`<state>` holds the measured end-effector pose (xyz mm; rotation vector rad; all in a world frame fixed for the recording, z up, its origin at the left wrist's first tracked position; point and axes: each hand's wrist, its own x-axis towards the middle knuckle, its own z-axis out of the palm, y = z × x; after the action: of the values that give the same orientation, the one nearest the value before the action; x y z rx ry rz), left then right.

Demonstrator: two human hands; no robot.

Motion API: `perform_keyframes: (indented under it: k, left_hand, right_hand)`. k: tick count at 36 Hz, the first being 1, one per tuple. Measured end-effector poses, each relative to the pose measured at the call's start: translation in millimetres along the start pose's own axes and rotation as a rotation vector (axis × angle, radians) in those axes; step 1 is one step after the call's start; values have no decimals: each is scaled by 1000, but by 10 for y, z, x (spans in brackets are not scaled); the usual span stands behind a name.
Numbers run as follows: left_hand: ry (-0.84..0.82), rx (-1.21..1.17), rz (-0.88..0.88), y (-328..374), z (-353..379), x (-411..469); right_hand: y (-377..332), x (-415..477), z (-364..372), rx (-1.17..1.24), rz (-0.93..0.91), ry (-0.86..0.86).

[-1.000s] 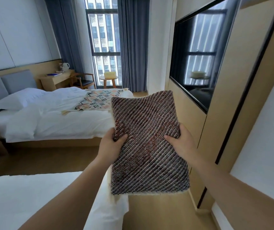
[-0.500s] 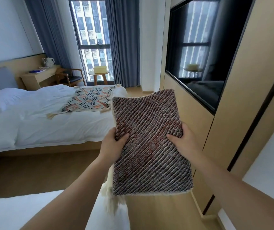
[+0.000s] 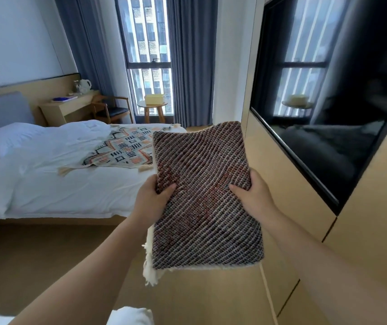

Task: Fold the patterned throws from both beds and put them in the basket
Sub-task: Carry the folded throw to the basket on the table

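A folded brown woven throw [image 3: 202,198] with white fringe hangs in front of me at chest height. My left hand [image 3: 152,200] grips its left edge, thumb on top. Its right edge is gripped the same way by my right hand [image 3: 254,198]. A second patterned throw [image 3: 124,150], pale with orange and black shapes, lies spread on the far bed [image 3: 47,174]. A pale yellow basket [image 3: 154,99] stands on a small round table [image 3: 151,105] by the window.
A wooden wall unit with a dark screen [image 3: 328,109] runs along my right. Beside the far bed are a desk [image 3: 68,106] and a chair [image 3: 114,110]. Wooden floor lies between the beds. A corner of the near bed [image 3: 129,316] shows at the bottom.
I have moved forward past the near bed and turned slightly left; the far bed and window are closer. Both hands keep the same hold on the folded throw.
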<state>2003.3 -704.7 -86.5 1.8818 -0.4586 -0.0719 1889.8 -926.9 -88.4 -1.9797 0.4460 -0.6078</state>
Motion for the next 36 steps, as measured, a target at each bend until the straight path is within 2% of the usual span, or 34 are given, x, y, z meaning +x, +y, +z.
perform_keyframes:
  k: [13, 26, 36]
  left_hand:
    - [5, -4, 21, -312, 436, 1746]
    - [-94, 1, 61, -699, 514, 4084]
    - [-136, 77, 62, -868, 913, 5344]
  right_hand:
    - [415, 1730, 316, -31, 20, -21]
    - [529, 3744, 1050, -74, 56, 78]
    - [948, 4876, 1199, -71, 95, 100]
